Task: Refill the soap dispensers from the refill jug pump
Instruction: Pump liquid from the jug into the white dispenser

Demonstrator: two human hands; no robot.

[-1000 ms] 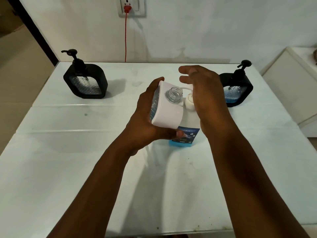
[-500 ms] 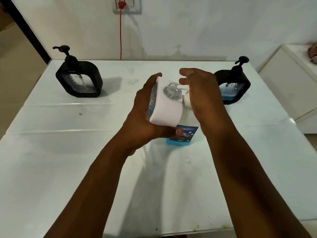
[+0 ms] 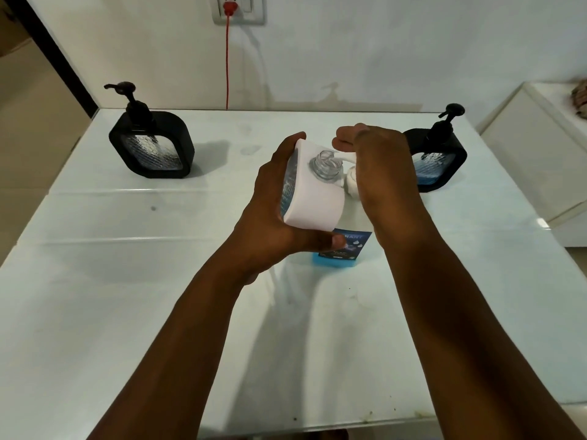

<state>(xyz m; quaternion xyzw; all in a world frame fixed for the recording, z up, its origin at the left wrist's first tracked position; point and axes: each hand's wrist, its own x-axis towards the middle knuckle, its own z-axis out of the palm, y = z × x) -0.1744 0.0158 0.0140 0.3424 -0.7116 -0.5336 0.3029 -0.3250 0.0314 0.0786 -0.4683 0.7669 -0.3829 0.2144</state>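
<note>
My left hand [image 3: 270, 217] grips a white soap dispenser [image 3: 313, 198] with its cap off, tilted so its clear glass neck [image 3: 325, 165] sits under the white pump spout of the refill jug. The jug's blue base and label [image 3: 341, 249] show below the dispenser; most of the jug is hidden. My right hand [image 3: 381, 173] rests on top of the jug's white pump head [image 3: 351, 182], fingers curved over it. Two black dispensers with pumps stand on the table: one at back left [image 3: 152, 147], one at back right [image 3: 440, 160] holding blue soap.
The white table [image 3: 127, 281] runs to a wall with a socket and a red cable [image 3: 227, 58]. A white cabinet [image 3: 536, 147] stands to the right, past the table's edge.
My hands, the white dispenser and the jug hold nearly the same pose. The view has shifted slightly, and my right hand sits a touch lower on the pump head.
</note>
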